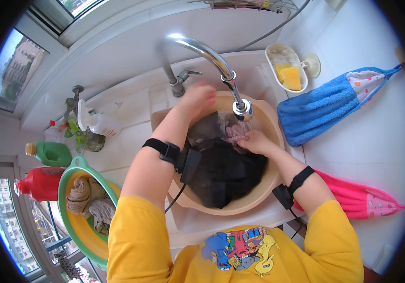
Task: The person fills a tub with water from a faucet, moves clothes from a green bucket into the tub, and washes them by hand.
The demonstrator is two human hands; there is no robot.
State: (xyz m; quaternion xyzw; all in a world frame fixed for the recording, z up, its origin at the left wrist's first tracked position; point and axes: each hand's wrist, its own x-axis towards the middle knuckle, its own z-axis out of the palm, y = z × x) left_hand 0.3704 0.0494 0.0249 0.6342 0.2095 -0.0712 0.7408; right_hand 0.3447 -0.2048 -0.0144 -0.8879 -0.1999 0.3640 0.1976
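Note:
My right hand grips a pinkish wet cloth under the chrome faucet's spray head, where water runs down. My left hand, blurred, is above the far left rim of a beige plastic basin, near the faucet lever; nothing shows in it, and its finger spread is unclear. Black fabric lies in the basin, with dark, cloudy water around it.
Left of the sink stand a spray bottle, a green bottle, a red bottle and a green-yellow basin holding twisted cloths. At right are a soap dish, a blue towel and a pink towel.

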